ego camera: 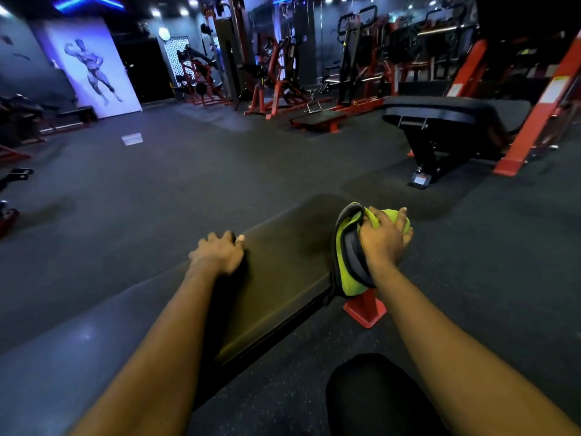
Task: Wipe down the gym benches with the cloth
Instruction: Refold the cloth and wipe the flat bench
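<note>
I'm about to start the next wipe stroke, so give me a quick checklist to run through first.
1. Cloth gripped by right hand: ok.
2. Cloth touching the bench: ok, at its right edge.
3. Left hand steadying the bench: ok, on its left edge.
4. Bench top ahead free of objects: ok.
5. Which parts are already wiped: cannot tell.

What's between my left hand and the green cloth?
Only bare black bench pad lies between the left hand and the cloth, which the right hand grips, as the head view shows.
</note>
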`<state>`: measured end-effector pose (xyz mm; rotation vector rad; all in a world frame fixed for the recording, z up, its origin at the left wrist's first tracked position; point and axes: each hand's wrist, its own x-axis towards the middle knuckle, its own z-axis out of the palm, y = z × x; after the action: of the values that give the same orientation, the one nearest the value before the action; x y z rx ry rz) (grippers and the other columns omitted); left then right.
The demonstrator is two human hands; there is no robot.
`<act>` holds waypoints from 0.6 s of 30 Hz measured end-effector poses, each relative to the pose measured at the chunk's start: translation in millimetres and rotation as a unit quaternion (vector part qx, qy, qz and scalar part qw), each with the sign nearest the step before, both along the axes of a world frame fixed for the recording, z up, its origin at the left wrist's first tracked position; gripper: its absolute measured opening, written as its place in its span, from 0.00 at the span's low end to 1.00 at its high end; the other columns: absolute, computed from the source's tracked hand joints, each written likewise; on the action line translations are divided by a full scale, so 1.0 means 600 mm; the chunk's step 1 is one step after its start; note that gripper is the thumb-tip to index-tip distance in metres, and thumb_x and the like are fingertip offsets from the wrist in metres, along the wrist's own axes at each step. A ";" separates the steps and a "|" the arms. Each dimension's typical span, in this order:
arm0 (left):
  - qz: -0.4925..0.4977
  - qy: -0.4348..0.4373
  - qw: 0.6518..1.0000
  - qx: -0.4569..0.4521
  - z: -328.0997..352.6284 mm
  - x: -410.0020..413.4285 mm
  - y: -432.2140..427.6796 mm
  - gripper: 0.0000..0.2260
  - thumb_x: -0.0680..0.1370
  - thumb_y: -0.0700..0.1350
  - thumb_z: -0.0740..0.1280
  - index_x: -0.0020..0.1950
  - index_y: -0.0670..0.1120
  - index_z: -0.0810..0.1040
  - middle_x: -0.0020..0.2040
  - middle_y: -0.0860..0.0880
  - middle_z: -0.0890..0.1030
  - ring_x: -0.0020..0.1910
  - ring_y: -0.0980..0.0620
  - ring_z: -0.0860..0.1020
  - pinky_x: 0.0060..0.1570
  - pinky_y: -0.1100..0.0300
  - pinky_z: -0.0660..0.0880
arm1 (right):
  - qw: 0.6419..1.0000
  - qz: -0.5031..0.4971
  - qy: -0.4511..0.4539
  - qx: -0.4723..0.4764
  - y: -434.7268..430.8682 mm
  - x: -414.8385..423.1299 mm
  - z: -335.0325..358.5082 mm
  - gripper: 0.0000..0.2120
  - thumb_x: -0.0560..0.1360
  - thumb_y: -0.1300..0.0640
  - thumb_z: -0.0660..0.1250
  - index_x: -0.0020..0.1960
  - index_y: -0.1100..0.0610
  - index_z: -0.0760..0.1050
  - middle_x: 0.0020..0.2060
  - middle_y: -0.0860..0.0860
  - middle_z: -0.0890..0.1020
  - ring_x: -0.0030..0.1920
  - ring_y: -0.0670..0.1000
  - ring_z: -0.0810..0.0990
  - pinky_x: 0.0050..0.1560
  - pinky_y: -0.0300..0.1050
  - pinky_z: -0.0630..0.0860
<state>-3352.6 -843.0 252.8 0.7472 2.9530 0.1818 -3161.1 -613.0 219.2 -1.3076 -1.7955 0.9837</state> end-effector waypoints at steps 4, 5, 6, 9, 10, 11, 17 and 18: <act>0.018 0.005 1.000 -0.021 0.003 0.004 0.013 0.25 0.82 0.61 0.46 0.74 0.50 0.65 0.73 0.39 0.64 0.71 0.36 0.64 0.68 0.36 0.63 | 0.999 0.010 -0.034 -0.009 0.032 0.003 0.007 0.17 0.79 0.46 0.61 0.68 0.39 0.74 0.79 0.48 0.55 0.74 0.61 0.59 0.70 0.58 0.62; 0.021 0.005 0.999 -0.026 0.004 0.002 0.014 0.25 0.82 0.61 0.46 0.74 0.51 0.64 0.74 0.39 0.63 0.71 0.36 0.64 0.68 0.36 0.63 | 0.999 0.013 -0.049 -0.012 0.040 0.004 0.010 0.17 0.80 0.45 0.60 0.68 0.40 0.73 0.78 0.48 0.57 0.73 0.62 0.62 0.68 0.58 0.64; 0.024 0.006 0.999 -0.035 0.005 0.003 0.015 0.25 0.82 0.62 0.46 0.74 0.51 0.64 0.74 0.40 0.63 0.71 0.36 0.63 0.68 0.36 0.63 | 0.998 0.016 -0.062 -0.014 0.050 0.004 0.011 0.18 0.80 0.45 0.59 0.68 0.40 0.73 0.77 0.49 0.60 0.71 0.63 0.64 0.66 0.58 0.66; 0.042 0.006 0.998 -0.050 0.006 -0.001 0.026 0.27 0.82 0.62 0.45 0.74 0.51 0.65 0.74 0.40 0.62 0.72 0.36 0.62 0.68 0.36 0.63 | 0.996 0.033 -0.084 -0.021 0.083 0.002 0.016 0.18 0.80 0.43 0.58 0.68 0.40 0.72 0.71 0.55 0.68 0.67 0.65 0.70 0.64 0.58 0.68; 0.045 0.006 0.997 -0.055 0.007 -0.002 0.030 0.27 0.82 0.63 0.45 0.75 0.50 0.65 0.75 0.40 0.62 0.72 0.36 0.62 0.68 0.36 0.63 | 0.995 0.040 -0.091 -0.027 0.094 0.000 0.018 0.18 0.79 0.42 0.57 0.69 0.40 0.71 0.69 0.56 0.70 0.66 0.66 0.71 0.63 0.58 0.69; 0.048 0.003 0.997 -0.060 0.008 -0.002 0.031 0.28 0.82 0.63 0.44 0.75 0.50 0.64 0.75 0.40 0.62 0.72 0.36 0.62 0.68 0.35 0.62 | 0.993 0.047 -0.104 -0.031 0.102 -0.002 0.018 0.19 0.79 0.41 0.57 0.69 0.40 0.71 0.68 0.57 0.71 0.65 0.66 0.72 0.63 0.58 0.69; 0.075 -0.017 0.993 -0.084 0.009 0.001 0.053 0.29 0.82 0.62 0.44 0.76 0.48 0.62 0.76 0.41 0.60 0.74 0.37 0.59 0.69 0.31 0.58 | 0.978 0.136 -0.153 -0.035 0.160 -0.012 0.024 0.20 0.79 0.39 0.56 0.67 0.45 0.72 0.67 0.60 0.74 0.66 0.65 0.73 0.62 0.56 0.69; 0.079 -0.021 0.993 -0.086 0.010 0.000 0.058 0.29 0.82 0.62 0.44 0.77 0.47 0.61 0.76 0.41 0.60 0.74 0.37 0.59 0.69 0.31 0.57 | 0.974 0.156 -0.162 -0.041 0.174 -0.018 0.024 0.21 0.79 0.38 0.57 0.68 0.45 0.72 0.68 0.60 0.73 0.67 0.65 0.72 0.64 0.56 0.68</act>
<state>-3352.6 -808.3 258.6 0.4831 2.9383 -0.0442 -3171.7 -508.3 233.6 -1.3205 -2.2844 1.0667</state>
